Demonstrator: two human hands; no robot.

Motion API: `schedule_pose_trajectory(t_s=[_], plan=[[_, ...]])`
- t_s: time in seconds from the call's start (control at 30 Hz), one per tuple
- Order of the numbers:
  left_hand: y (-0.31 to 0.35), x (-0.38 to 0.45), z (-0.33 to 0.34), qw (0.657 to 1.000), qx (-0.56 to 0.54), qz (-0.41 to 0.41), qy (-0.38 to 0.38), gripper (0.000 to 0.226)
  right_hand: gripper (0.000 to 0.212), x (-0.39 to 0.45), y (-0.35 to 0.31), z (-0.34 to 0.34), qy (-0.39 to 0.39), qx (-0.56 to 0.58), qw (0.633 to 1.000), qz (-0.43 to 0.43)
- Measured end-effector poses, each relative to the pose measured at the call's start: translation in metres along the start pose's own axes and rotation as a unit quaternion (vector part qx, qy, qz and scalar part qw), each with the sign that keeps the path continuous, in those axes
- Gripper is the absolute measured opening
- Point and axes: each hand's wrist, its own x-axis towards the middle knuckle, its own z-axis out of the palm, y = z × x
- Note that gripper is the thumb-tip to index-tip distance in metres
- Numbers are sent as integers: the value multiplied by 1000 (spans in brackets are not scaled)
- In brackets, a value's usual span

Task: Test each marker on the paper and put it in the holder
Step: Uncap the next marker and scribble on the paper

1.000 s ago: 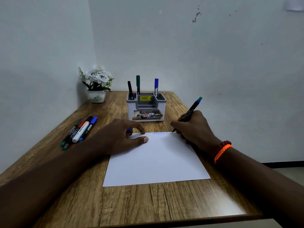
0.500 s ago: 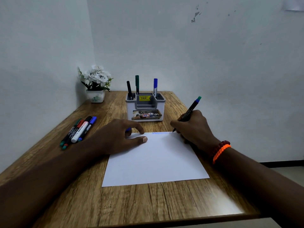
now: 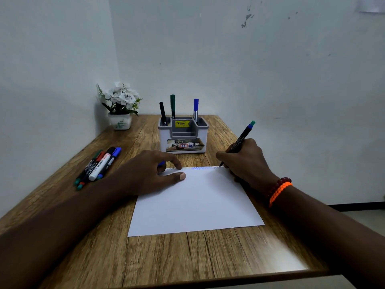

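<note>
Your right hand (image 3: pixel 245 161) holds a black marker (image 3: pixel 239 142) in a writing grip; its tip touches the far right corner of the paper (image 3: pixel 193 203), beside a row of zigzag marks along the far edge. Your left hand (image 3: pixel 150 172) presses on the far left part of the paper, with the thumb stretched flat, and its curled fingers pinch a small blue cap (image 3: pixel 161 163). The holder (image 3: pixel 183 134) stands just behind the paper on the table (image 3: pixel 187 257) with three markers upright inside. More markers (image 3: pixel 98 165) lie together at the left.
</note>
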Motion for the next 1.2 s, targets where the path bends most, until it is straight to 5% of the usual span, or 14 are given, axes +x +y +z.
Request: schedule_pose_trajectory(t_s=[1.2], plan=[[-1,1,2,1000,-14,-2,7,27,32,1,1,-4,17,-8,1000,15]])
